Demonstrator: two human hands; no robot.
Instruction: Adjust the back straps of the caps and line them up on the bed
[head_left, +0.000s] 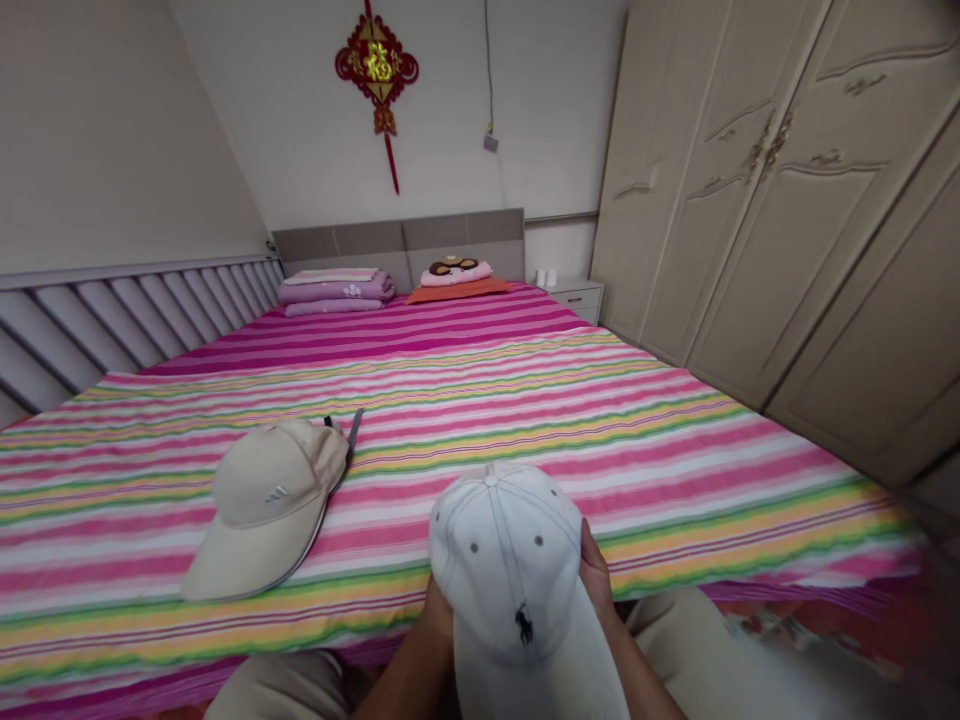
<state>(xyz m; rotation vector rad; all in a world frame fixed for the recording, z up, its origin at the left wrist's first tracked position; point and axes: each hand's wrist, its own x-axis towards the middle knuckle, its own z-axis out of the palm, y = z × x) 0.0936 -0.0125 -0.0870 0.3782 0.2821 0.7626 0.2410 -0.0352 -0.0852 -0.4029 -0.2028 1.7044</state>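
Observation:
A white baseball cap (517, 570) with a small dark horse-and-rider logo is held between my two hands at the bed's near edge, its brim toward me. My left hand (439, 610) grips the cap's left side, its fingers mostly hidden behind the crown. On the opposite side my right hand (594, 570) holds the rim, with part of its fingers showing. To the left, a beige cap (266, 490) with a striped logo lies on the striped sheet (420, 400), apart from both hands, its strap end sticking up behind.
Folded purple bedding (337, 290) and a pink pillow (456, 272) rest near the headboard (457, 238). A small nightstand (577, 298) stands by the bed's far right corner. Tall wardrobes (795, 220) line the right side, and a white slatted rail (135, 320) runs along the left.

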